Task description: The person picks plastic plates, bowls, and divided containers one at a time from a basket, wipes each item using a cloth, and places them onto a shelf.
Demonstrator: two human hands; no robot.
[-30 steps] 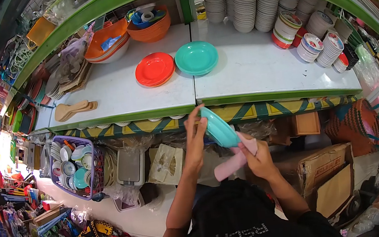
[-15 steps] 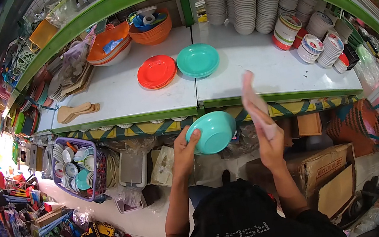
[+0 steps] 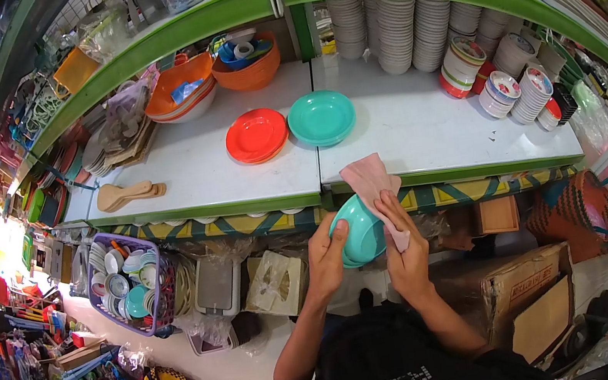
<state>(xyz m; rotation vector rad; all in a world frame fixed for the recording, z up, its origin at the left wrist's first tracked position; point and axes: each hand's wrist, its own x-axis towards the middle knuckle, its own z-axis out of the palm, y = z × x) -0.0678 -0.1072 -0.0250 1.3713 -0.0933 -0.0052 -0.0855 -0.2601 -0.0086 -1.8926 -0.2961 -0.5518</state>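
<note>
In front of the shelf edge, my left hand grips a turquoise bowl by its left side, thumb on the near face. The bowl is tilted on its side. My right hand holds a pale pink cloth against the bowl's right side, its fingers pressed over the fabric. On the shelf beyond lie turquoise plates and, to their left, red plates, each in a small stack.
The white shelf also carries wooden paddles, orange bowls and tall stacks of white bowls. Below left stands a purple basket of dishes. A cardboard box is on the floor at right.
My right hand has brought the cloth left and down onto the bowl. The bowl has been lowered slightly and turned. The camera view has tilted, so the shelf appears lower.
</note>
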